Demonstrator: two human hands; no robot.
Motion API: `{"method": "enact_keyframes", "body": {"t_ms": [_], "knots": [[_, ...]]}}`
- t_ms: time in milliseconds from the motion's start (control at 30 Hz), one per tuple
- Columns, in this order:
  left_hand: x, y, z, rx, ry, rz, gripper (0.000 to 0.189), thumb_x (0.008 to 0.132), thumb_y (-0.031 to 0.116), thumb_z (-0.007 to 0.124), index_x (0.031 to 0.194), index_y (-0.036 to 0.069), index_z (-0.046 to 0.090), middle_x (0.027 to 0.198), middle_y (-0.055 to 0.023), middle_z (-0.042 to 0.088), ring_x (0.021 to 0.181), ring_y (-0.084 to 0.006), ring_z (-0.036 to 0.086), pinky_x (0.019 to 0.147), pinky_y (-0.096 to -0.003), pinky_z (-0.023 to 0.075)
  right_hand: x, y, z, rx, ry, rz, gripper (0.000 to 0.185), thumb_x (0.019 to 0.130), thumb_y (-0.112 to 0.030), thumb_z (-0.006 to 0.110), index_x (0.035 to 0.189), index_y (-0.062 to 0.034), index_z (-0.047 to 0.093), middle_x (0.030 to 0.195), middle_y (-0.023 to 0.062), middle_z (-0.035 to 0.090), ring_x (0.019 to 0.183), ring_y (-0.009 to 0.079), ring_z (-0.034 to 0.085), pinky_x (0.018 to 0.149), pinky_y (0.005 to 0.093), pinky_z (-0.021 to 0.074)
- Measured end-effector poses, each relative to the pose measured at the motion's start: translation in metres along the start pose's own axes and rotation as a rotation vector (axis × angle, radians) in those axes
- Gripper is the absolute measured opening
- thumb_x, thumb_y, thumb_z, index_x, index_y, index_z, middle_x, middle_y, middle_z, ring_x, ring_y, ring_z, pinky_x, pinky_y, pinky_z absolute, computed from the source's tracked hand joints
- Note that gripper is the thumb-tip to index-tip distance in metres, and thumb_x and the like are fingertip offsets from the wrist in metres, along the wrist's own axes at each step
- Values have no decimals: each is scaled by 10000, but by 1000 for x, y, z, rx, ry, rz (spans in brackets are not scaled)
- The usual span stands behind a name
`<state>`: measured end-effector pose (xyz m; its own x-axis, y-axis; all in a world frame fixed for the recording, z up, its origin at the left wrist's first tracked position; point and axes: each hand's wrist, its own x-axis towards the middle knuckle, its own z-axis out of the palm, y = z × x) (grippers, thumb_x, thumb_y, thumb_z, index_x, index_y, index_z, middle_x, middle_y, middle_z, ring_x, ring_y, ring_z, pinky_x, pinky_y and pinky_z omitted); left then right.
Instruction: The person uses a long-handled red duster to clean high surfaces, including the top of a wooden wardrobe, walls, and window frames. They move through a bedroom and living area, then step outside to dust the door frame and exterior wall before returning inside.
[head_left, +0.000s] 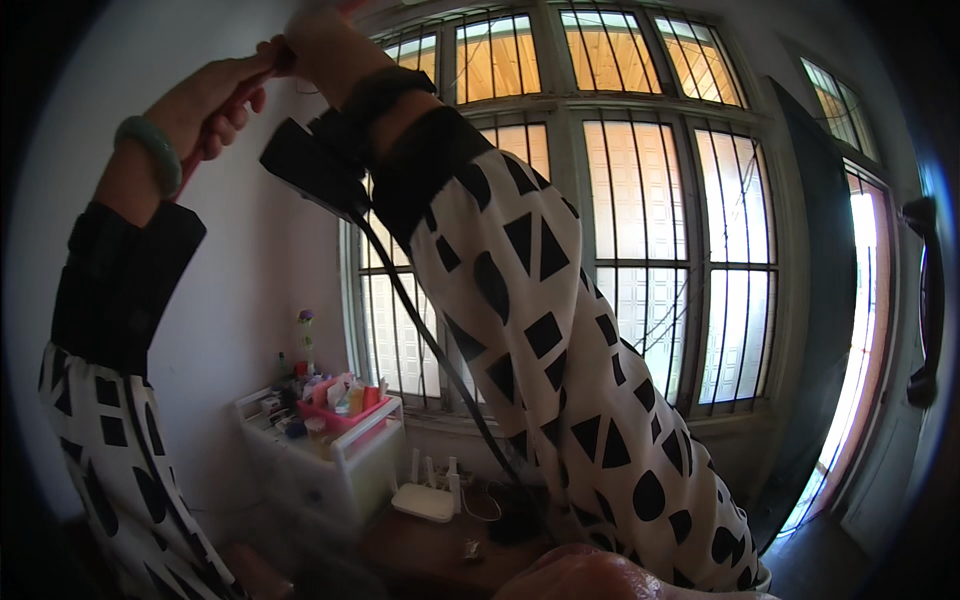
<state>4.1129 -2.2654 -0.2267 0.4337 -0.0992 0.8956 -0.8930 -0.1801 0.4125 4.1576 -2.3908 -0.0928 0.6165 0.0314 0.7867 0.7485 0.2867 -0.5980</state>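
Note:
Both my arms reach up towards the top left of the head view. My left hand (202, 101), with a green bangle on its wrist, has its fingers curled round a long thin red handle or stick (193, 163), whose kind I cannot tell. Higher up and to the right, my right hand (319, 45) is blurred and partly cut by the picture's top edge; red shows at its far side, but its grip is hidden. A black device (315, 165) with a black cable (420, 322) is strapped at my right wrist. A black cuff (112, 289) wraps my left forearm.
A white storage cart (367, 442) with a pink basket (341, 420) of small items stands in the corner. Beside it a white router (424, 502) sits on a brown table (420, 544). Barred windows (637, 195) fill the wall behind; a door opening (855, 315) is at the right.

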Motion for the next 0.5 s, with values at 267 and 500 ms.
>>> {"method": "enact_keyframes", "body": {"t_ms": [267,500], "knots": [[10,-33,-93,98,82,-159,648,744,772,507,649,132,477,434,94,347,335,10,304,321,-148,225,34,53,83,72,-43,81,298,935,-92,373,1205,11,300,779,192,557,584,288,600,469,418,530],[3,-78,-132,98,105,-230,647,749,772,501,653,132,474,444,87,350,342,3,304,326,-157,232,42,112,135,120,-40,163,296,946,-103,368,1208,25,315,782,194,561,593,291,605,484,424,536]]}}
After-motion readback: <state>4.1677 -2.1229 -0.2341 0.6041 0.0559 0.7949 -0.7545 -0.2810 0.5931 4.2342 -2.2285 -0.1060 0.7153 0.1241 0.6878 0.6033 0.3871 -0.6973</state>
